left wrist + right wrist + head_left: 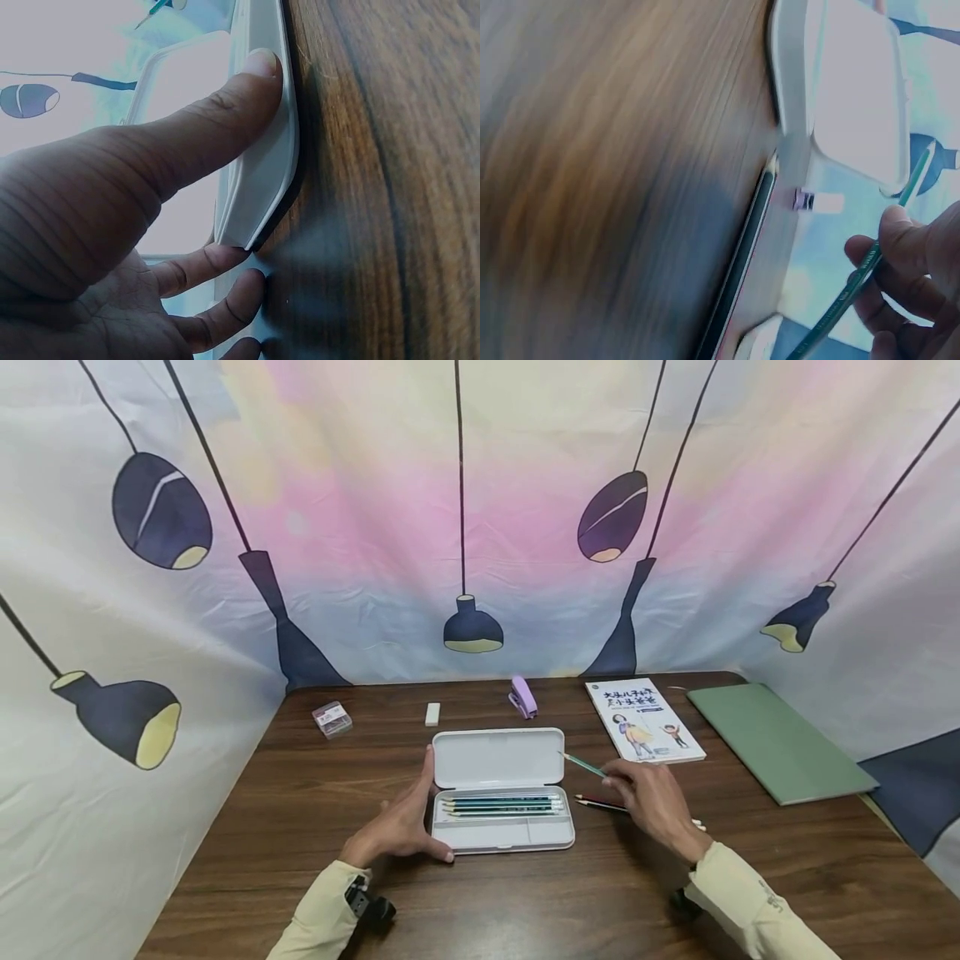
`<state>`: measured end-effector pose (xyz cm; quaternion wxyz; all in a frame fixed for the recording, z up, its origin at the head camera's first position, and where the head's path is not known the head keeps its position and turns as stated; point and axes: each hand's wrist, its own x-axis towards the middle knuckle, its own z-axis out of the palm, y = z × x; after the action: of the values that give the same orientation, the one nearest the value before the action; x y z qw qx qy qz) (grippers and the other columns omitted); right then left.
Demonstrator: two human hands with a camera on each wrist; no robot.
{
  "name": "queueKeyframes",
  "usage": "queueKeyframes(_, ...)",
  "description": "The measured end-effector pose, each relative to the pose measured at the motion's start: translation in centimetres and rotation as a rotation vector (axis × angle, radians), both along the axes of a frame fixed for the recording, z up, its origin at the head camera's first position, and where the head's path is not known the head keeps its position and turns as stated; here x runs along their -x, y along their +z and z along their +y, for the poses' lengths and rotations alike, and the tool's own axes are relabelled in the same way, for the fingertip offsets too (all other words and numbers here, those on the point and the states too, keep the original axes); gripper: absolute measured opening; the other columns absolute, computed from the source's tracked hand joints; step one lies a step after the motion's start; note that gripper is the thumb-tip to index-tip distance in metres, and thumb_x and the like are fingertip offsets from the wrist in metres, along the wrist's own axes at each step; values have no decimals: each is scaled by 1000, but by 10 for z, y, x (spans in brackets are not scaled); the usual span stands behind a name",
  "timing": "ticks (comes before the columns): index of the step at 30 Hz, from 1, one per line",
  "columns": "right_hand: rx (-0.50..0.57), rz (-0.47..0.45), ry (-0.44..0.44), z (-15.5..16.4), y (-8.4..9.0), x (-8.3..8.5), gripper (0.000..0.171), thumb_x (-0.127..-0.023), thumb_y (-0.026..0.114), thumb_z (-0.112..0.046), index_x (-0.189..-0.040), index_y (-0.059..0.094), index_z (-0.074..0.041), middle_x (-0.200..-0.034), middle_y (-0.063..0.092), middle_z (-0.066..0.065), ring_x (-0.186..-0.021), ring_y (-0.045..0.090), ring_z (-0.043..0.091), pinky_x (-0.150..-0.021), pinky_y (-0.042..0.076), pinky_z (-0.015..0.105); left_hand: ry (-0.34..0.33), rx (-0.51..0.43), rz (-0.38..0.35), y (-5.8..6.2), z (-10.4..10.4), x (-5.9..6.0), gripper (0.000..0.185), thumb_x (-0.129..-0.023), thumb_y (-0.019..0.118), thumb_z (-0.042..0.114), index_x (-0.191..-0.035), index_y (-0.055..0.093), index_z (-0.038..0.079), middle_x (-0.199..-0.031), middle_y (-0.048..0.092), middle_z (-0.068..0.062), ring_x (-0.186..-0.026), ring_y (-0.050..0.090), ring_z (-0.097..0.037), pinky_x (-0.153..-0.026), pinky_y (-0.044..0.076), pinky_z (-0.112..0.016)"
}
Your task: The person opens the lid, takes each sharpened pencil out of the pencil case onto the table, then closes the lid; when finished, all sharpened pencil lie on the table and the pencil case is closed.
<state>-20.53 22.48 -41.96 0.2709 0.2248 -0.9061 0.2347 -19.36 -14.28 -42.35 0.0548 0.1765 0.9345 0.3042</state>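
Right hand (651, 800) pinching green pencil (583, 765), tip angled toward open pencil case (498, 758) lying just left. Left hand (405, 820), fingers straight, bracing case's left end on surface (525, 902).

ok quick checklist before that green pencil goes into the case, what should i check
1. Pencil case open, lid flat on the table: ok.
2. Left hand steadies the case, thumb on its left edge: ok.
3. Right hand pinches the green pencil in its fingers: ok.
4. Pencil tip over the tray: not ok, it points at the lid's right corner, beside the case.
5. Room in the pencil slot: cannot tell, several green pencils already lie there.
6. More pencils on the table by the right hand, clear of the case: ok.
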Motion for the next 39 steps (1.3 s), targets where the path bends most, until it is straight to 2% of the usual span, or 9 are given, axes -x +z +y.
queueKeyframes(4, 46, -30, 8, -10, 2, 0, 12, -74, 74, -7, -84, 70, -12, -71, 64, -7, -52, 42, 2, -48, 36, 23, 0, -2, -4, 0, 1, 0, 147, -46, 88, 43, -143, -20, 22, -110, 53, -2, -116, 43, -24, -81, 10, -78)
queueKeyframes(11, 47, -74, 74, -35, 9, 8, 13, -74, 74, -8, -86, 71, -12, -77, 67, -5, -59, 52, 4, -52, 41, 25, 4, -2, -19, 0, 1, 1, 146, -46, 88, 43, -143, -19, 21, -111, 52, -3, -118, 40, -25, -82, 8, -78)
queueKeyframes(17, -2, -36, 161, -68, 9, 21, 10, -75, 74, -11, -84, 72, -16, -77, 67, -6, -65, 59, 6, -57, 45, 28, 1, 6, 0, -1, 0, 1, 146, -45, 88, 44, -144, -16, 18, -111, 52, -4, -117, 41, -25, -81, 9, -78)
queueKeyframes(23, -87, -94, 234, -101, 3, 28, 6, -79, 71, -16, -84, 73, -18, -79, 68, -9, -71, 59, 4, -67, 45, 29, 0, -10, -7, -3, -1, -2, 146, -46, 89, 42, -144, -18, 19, -109, 52, -2, -118, 40, -26, -80, 7, -78)
queueKeyframes(31, -141, -41, 300, -122, -8, 35, 9, -72, 75, -13, -81, 74, -17, -76, 68, -8, -69, 59, 6, -61, 38, 28, 0, -10, -4, -2, -1, 0, 145, -46, 88, 43, -144, -15, 16, -110, 52, -2, -116, 42, -24, -81, 10, -78)
queueKeyframes(39, -217, -61, 317, -129, -13, 33, 11, -73, 75, -14, -83, 73, -18, -78, 66, -9, -71, 58, 6, -62, 37, 28, 4, 0, -7, -2, -1, 0, 146, -46, 88, 44, -144, -17, 18, -111, 52, -3, -117, 41, -25, -82, 11, -77)
